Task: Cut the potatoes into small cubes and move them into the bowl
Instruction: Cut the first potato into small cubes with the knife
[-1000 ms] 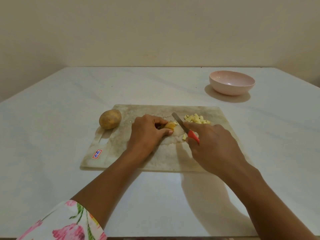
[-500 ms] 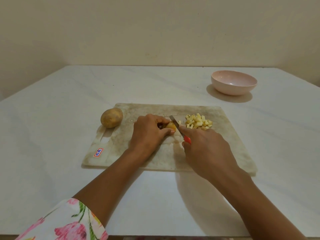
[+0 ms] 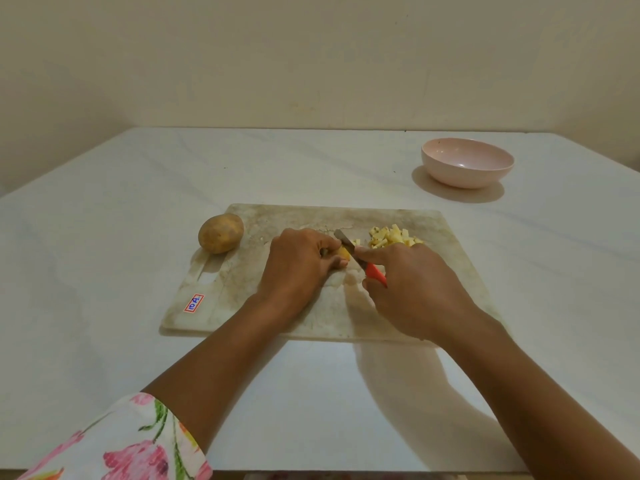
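Left hand [image 3: 298,268] lies knuckles-up on the worn, stained rectangular cutting board [image 3: 311,216], fingers curled over a yellow potato piece [image 3: 344,252] near the board's middle. Right hand [image 3: 412,292], palm down, wraps the red handle of the knife [image 3: 360,259]; its grey blade slants away and leftward against the piece. Pale cubes [image 3: 393,236] are heaped just right of the blade. An oval, brown-skinned whole potato [image 3: 221,233] sits at the board's far-left corner. The smooth, round pink bowl [image 3: 467,162] stands well apart on the white tabletop [image 3: 121,202].

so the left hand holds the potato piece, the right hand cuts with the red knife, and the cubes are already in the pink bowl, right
No. The head view shows the cubes piled on the cutting board, and the pink bowl looks empty. The rest is as you say.
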